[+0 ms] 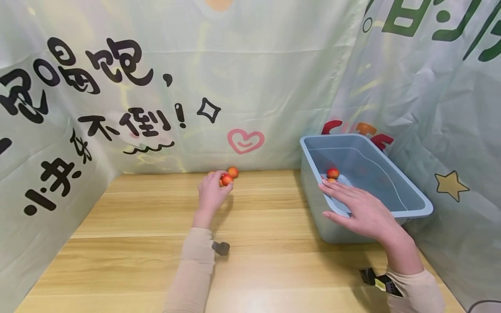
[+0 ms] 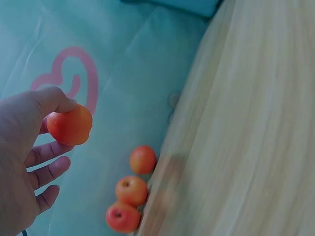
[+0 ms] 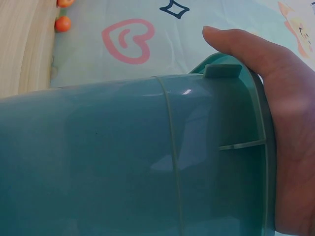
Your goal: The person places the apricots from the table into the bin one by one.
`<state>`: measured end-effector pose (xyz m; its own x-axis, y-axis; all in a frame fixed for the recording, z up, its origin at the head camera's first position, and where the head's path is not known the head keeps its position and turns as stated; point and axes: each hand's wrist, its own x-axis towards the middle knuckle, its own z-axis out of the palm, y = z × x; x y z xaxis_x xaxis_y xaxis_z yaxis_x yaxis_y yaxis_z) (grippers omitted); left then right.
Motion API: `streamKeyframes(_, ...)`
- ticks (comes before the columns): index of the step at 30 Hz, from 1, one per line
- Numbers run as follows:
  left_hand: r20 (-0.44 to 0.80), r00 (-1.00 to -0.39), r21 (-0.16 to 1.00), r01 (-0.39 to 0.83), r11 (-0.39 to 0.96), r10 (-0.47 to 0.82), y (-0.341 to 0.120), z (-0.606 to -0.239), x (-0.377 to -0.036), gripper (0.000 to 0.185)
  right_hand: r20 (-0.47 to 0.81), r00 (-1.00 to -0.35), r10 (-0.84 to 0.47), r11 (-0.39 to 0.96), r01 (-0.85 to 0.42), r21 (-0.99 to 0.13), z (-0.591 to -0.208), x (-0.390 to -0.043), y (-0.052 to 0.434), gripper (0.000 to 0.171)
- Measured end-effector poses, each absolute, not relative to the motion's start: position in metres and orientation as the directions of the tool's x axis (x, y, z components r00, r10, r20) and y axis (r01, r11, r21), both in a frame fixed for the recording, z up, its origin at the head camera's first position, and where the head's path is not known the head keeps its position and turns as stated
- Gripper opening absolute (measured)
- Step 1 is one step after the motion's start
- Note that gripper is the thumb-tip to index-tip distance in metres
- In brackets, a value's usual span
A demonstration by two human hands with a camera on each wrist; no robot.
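1. Fingers and thumb of the left hand (image 2: 22, 157) pinch a small round orange-red fruit (image 2: 70, 125), in the middle of the head view, by the back wall.
2. Three more fruits (image 2: 132, 191) lie blurry below it.
3. Right hand (image 1: 362, 211) lies flat, fingers straight, on the blue tub (image 1: 407, 204) rim at right; one fruit inside (image 1: 333, 173).
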<state>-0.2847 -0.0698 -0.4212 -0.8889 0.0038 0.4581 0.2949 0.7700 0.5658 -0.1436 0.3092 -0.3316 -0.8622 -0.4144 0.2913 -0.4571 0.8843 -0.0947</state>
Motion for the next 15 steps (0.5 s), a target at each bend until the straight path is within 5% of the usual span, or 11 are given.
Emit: streamKeyframes(15, 0.493, -0.854, 0.418, 0.403, 0.814, 0.169, -0.021, -0.416, -0.275, 0.038, 0.286, -0.865, -0.413, 0.886, -0.454, -0.095, -0.332, -0.144, 0.31, 0.067)
